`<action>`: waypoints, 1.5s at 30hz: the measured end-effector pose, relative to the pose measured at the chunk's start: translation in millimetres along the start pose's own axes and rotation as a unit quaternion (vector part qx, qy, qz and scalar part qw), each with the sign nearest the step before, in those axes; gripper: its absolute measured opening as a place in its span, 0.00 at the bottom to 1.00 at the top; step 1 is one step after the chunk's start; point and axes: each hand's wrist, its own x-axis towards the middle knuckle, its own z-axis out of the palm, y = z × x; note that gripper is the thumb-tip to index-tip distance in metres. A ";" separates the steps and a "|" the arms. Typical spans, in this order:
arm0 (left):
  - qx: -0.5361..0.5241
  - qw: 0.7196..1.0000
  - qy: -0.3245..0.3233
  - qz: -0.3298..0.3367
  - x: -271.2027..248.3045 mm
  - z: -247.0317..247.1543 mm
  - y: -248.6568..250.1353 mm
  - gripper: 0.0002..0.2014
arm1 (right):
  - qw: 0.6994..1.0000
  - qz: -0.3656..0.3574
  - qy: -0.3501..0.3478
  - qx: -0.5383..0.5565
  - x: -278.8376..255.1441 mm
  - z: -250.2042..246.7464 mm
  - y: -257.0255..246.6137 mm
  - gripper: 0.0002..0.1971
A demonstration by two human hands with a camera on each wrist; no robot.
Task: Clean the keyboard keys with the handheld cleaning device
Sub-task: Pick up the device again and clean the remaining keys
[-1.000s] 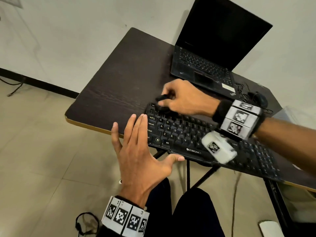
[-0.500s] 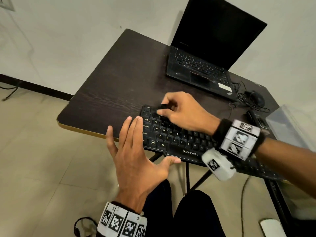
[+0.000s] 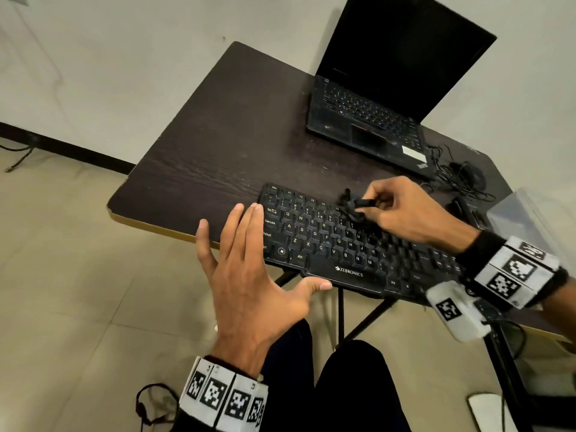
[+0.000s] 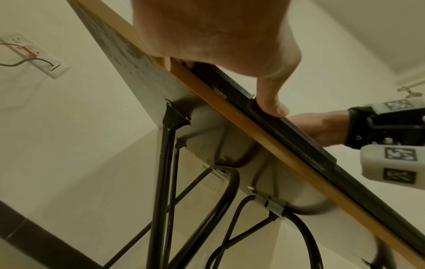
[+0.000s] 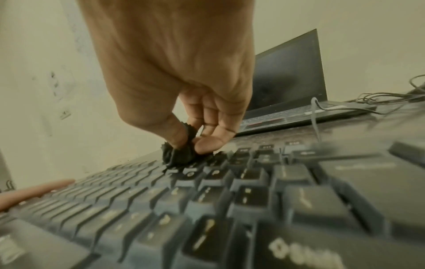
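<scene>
Dark desk (image 3: 218,126) carries a keyboard (image 3: 327,244); flat left hand (image 3: 249,275) steadies it, right hand (image 3: 405,213) pinches a brush (image 3: 350,204). Short, light strokes between keys should work best.

Right hand (image 3: 405,213) with black cleaning device (image 3: 352,205) shifted rightward along keyboard (image 3: 327,241) top rows, from left corner toward middle.

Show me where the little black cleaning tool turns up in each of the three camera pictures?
Head: cleaning tool right of centre, pinched by the right hand over the keyboard's upper rows.
Left wrist: not in it.
Right wrist: centre, between the fingertips, on the keys.
Shared landmark: the keyboard's front edge.
</scene>
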 end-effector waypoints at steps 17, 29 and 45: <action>0.012 1.000 -0.006 -0.005 -0.3 -2.4 1.3 0.66 | 0.986 -0.164 -0.021 0.003 37.6 42.3 -92.9 0.08; 0.003 1.000 0.004 -0.012 -0.7 -0.3 2.7 0.66 | 0.991 -0.112 -0.008 0.072 -8.8 19.5 -13.0 0.07; 0.019 1.000 -0.006 -0.017 0.6 -4.9 -1.2 0.66 | 0.985 -0.155 -0.017 -0.074 41.8 41.7 -119.1 0.07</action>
